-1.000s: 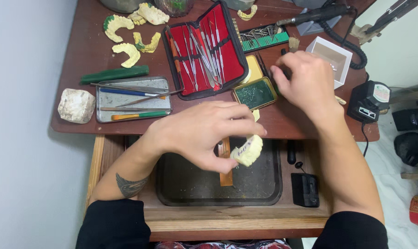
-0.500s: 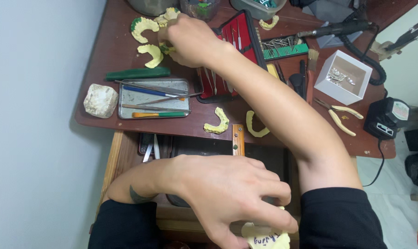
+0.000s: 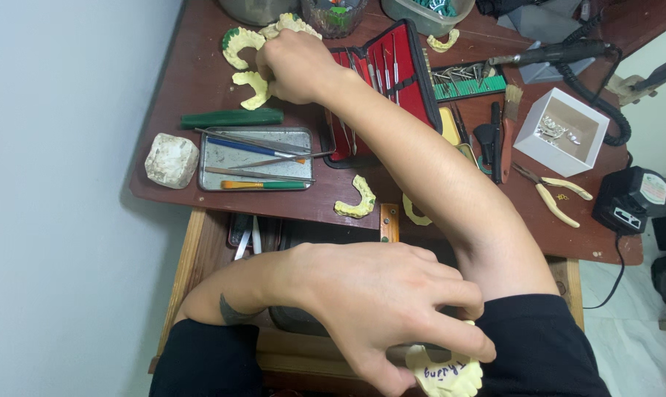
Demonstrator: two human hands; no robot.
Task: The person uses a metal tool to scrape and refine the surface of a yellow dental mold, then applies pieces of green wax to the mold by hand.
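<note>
My left hand (image 3: 377,309) is low in the foreground, over an open wooden drawer (image 3: 200,254). Its fingers pinch a pale yellow dental cast (image 3: 444,375) with handwriting on it. My right arm crosses over to the far left of the brown table (image 3: 164,88). There my right hand (image 3: 296,66) is curled down on a group of yellow dental casts (image 3: 239,44), gripping one cast (image 3: 256,88) at its fingertips. Another cast (image 3: 292,23) shows just above the knuckles.
An open red instrument case (image 3: 414,81) lies beside my right hand. A metal tray (image 3: 222,158) of tools, a white stone lump (image 3: 171,159) and a green handle (image 3: 233,117) are to the left. A loose cast (image 3: 358,200), pliers (image 3: 553,195), a white box (image 3: 561,132) and a black power unit (image 3: 631,200) sit nearer and rightwards.
My right hand has swung from the right side of the table across to the casts at the far left. My left hand has drawn down towards my body with its cast.
</note>
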